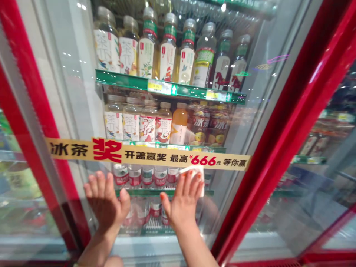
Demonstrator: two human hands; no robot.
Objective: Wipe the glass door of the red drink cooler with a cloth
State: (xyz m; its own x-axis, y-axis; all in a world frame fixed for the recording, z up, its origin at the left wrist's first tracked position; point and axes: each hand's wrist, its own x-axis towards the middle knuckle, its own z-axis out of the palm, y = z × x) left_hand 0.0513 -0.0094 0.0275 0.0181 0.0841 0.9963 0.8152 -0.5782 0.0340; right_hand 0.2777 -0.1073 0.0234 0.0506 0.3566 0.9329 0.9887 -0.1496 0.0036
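My right hand (185,200) lies with its fingers stretched over a white cloth (202,181), pressing it to the glass door (155,244) of a drinks fridge. The cloth shows above and to the right of the fingertips, just under a yellow promotional strip (144,155) with black and red lettering. To the left, my left hand (105,200) is raised at the glass below the same strip, fingers extended and thumb apart, with nothing in it. Whether its palm touches the glass I cannot tell.
Behind the glass, bottled drinks (167,55) stand on shelves with green price rails (191,91). A red door frame (280,122) slants along the right, and another red frame (36,81) runs down the left. More shelving (308,159) shows blurred at the right.
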